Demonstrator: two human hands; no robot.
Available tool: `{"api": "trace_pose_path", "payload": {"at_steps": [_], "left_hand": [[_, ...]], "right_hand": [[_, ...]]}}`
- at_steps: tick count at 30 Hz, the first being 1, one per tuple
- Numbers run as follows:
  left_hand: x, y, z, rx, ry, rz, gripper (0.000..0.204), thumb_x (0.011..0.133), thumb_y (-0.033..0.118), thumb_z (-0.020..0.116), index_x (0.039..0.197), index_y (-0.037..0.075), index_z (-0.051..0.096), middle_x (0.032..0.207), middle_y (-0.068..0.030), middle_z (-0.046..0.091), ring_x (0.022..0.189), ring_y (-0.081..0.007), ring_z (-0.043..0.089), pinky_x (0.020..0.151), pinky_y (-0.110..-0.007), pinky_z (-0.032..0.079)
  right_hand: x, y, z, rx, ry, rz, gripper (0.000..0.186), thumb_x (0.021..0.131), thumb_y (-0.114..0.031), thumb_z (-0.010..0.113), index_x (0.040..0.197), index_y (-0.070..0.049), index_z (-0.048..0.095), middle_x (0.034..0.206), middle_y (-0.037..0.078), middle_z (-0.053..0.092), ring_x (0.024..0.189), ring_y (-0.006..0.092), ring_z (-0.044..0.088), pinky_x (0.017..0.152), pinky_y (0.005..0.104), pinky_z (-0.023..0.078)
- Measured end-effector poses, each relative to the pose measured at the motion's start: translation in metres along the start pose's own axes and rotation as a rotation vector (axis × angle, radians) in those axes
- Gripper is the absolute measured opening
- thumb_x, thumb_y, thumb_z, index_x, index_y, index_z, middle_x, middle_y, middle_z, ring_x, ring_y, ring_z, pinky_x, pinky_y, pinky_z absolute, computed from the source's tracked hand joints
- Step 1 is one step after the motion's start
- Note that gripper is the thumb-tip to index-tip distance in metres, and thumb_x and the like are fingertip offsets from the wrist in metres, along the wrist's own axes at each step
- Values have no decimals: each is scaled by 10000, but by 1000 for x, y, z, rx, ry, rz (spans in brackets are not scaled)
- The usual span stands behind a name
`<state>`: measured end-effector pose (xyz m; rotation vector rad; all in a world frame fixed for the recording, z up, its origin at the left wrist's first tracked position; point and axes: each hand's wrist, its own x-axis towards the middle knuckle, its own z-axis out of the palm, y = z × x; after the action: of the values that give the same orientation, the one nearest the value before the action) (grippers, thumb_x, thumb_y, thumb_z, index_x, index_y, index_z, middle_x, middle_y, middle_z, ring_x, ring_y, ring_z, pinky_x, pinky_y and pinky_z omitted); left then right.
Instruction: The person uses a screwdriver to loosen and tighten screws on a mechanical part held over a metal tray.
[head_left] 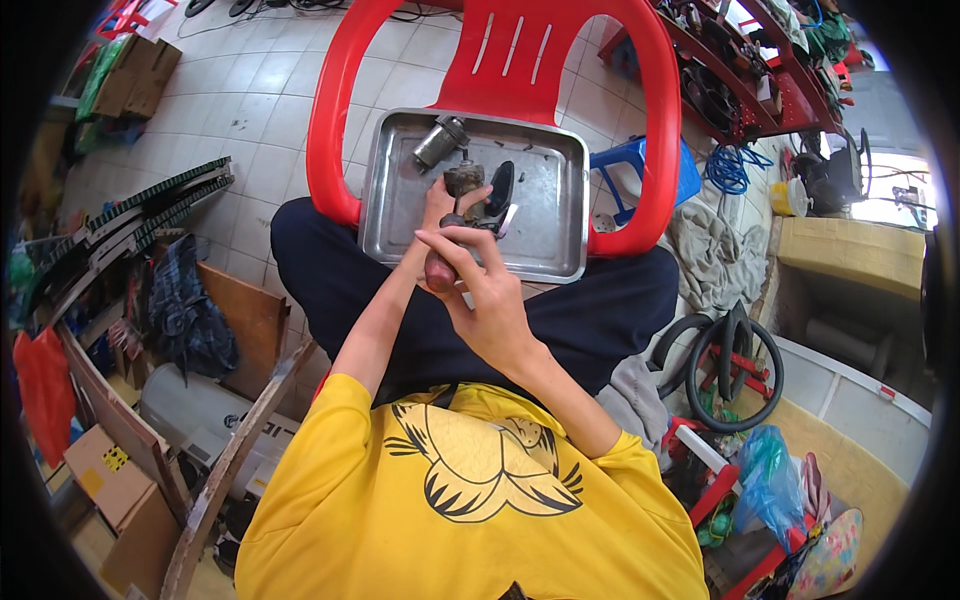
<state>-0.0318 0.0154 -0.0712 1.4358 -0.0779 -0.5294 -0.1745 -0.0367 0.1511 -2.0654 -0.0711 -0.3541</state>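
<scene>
My left hand is closed on a grimy metal part over the steel tray. My right hand grips a screwdriver-like tool with a reddish handle, its index finger bent over the top; the tool's tip is hard to make out against the part. A silver cylindrical part lies in the tray's upper area, and a black curved piece is just right of my hands, beside small dark bits.
The tray rests on a red plastic chair before my lap. At right are a blue stool, blue hose, crumpled cloth and tyres. Boards and cardboard are at left; a red rack stands upper right.
</scene>
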Motion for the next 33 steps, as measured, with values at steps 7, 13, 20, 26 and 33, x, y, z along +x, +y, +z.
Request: {"api": "trace_pose_path", "payload": {"at_steps": [7,13,20,26,33], "left_hand": [[-2,5,-1,90,8,3,457,767,230,905,1060,-18,656,926,-109,751,818,-184,742,774,-317,569],[0,3,-3,40,7,-21,478,758,271,909,1059,-10,666,920,-101,756,824,-179,735,798,-314,559],[2,0,-1,95,38,-28,484,753,306,911,1050,2,681,906,-94,765,841,-162,724,812,-300,548],[-3,11,2,124,9,-24,371,819,226,868,1060,24,671,931,-71,749,848,-149,697,833,-295,525],[-8,19,3,38,-23,-47,318,848,197,845,1067,42,675,941,-53,740,868,-149,688,853,-300,514]], "right_hand": [[-4,11,4,11,-87,-19,548,814,-49,782,1326,-100,592,1305,134,571,871,285,723,714,402,581],[-5,-10,2,44,-103,52,494,812,-59,778,1269,-63,590,1305,130,556,908,334,708,729,411,560],[-5,2,12,61,-61,-10,454,797,-116,792,1222,-123,632,1262,97,576,769,319,696,683,402,553],[-4,-2,7,-99,-80,-3,386,815,-166,794,1178,-159,663,1219,46,605,730,276,688,632,382,547],[7,-9,4,-111,-16,-40,357,886,-161,755,1210,-118,613,1152,32,605,725,240,697,635,393,551]]}}
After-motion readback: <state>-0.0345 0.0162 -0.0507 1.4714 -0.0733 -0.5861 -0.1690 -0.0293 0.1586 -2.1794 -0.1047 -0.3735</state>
